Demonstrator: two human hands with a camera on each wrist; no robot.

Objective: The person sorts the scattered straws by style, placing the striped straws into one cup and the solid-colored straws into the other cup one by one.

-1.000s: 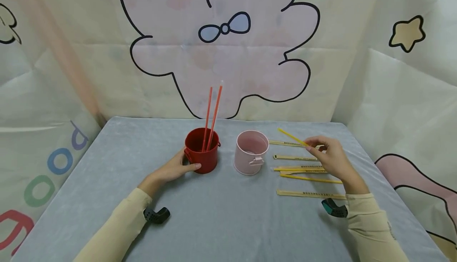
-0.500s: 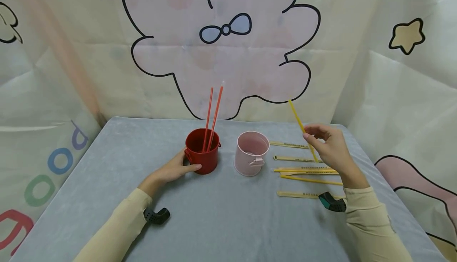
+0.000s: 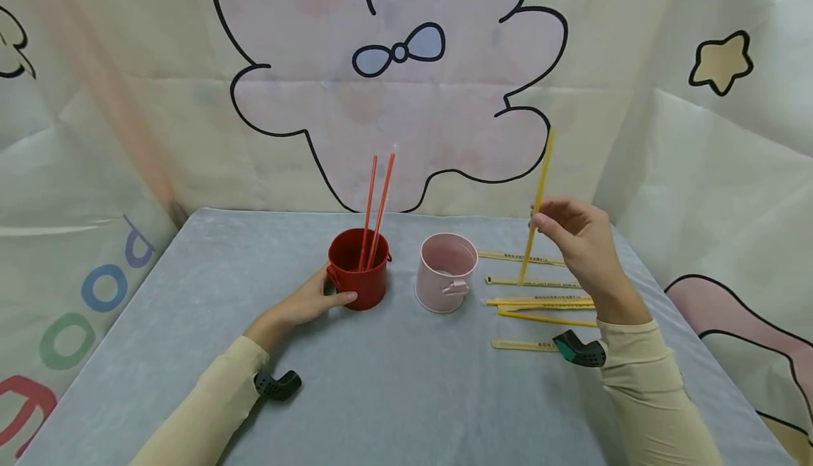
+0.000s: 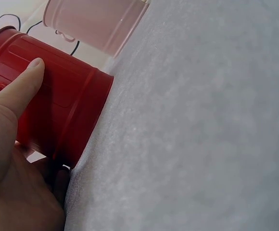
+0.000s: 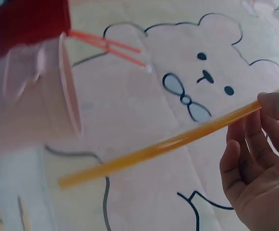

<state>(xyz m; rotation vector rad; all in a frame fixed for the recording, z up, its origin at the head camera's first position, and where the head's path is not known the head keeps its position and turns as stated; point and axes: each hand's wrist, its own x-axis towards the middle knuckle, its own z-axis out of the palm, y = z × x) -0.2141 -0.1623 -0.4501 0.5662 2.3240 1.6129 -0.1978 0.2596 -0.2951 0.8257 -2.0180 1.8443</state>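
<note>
My left hand grips the side of a red bucket, thumb across its front. Two thin red straws lean upright in it. In the left wrist view the bucket's base rests on the cloth and the thumb lies along its wall. My right hand pinches a yellow straw between thumb and fingers, held nearly upright above the table. Across the right wrist view the same straw runs slantwise, its lower end pointing toward the pink bucket.
The pink bucket stands right of the red one. Farther right, under the right arm, lie several flat printed pale-yellow strips and yellow straws. A blue-grey cloth covers the table, with a printed curtain behind.
My right hand has risen and moved slightly left, turning the yellow straw from nearly flat to nearly upright. The left hand stays on the red bucket.
</note>
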